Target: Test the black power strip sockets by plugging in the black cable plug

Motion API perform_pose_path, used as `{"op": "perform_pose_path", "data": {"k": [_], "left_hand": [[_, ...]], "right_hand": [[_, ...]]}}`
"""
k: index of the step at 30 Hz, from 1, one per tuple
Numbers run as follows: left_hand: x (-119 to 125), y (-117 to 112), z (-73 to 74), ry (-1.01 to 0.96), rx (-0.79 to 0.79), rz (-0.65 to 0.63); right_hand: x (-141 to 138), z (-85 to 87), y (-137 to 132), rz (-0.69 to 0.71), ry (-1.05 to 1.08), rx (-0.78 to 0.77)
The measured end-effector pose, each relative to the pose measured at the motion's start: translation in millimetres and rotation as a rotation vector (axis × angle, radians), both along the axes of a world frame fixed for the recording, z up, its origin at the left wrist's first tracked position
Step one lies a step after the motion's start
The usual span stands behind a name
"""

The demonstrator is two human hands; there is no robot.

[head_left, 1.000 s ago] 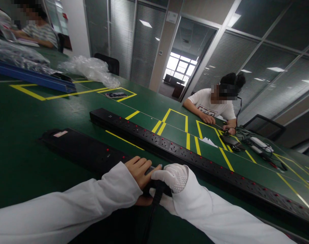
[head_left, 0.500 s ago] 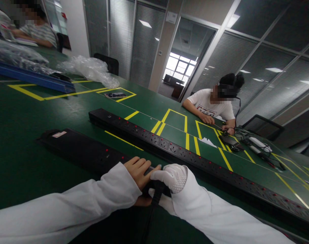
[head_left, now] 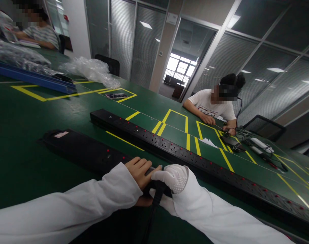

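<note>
A black power strip [head_left: 85, 150] lies on the near side of the green table, slanting toward my hands. My left hand [head_left: 141, 171], bare below a white sleeve, wraps round its right end with the fingers on top. Right beside it, my right hand [head_left: 171, 178] in a white dotted glove closes round the thick end of a black power cord [head_left: 157, 198]. The cord hangs down toward me. Where that end meets the strip is hidden by my fingers. A longer power strip [head_left: 167, 144] with several sockets and red dots runs just beyond both hands.
Yellow tape [head_left: 178, 113] marks the table. Clear plastic wrap [head_left: 93, 71], a blue channel [head_left: 35, 78] and a phone [head_left: 116, 96] lie at the back left. Across the table sits a person [head_left: 215, 105] near tangled cables [head_left: 245, 134]; others sit at far left.
My hands keep the same grip on the strip and the cord. The view has shifted very slightly; otherwise hardly anything differs.
</note>
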State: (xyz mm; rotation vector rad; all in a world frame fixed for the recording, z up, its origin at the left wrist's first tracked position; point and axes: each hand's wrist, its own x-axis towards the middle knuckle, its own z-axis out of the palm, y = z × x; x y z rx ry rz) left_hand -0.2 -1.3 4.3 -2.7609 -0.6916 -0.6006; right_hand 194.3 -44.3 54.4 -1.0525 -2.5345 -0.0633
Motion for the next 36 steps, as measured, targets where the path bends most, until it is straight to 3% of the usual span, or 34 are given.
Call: {"op": "perform_pose_path", "data": {"k": [11,17,26,36], "left_hand": [[-1,1,0.2,0.014,-0.003,-0.006],[1,4,-5.5,0.027,0.088,0.035],[-2,2,-0.8,0.007,-0.005,-0.02],[-1,2,-1.4,-0.015,0.007,-0.023]], "right_hand": [[0,0.1,-1,0.006,0.009,-0.01],[-2,4.9,-2,0.005,-0.033,-0.004],[1,-1.2,0,-0.002,0.017,-0.028],[-4,13.8,-7,-0.061,-0.028,0.035]]}}
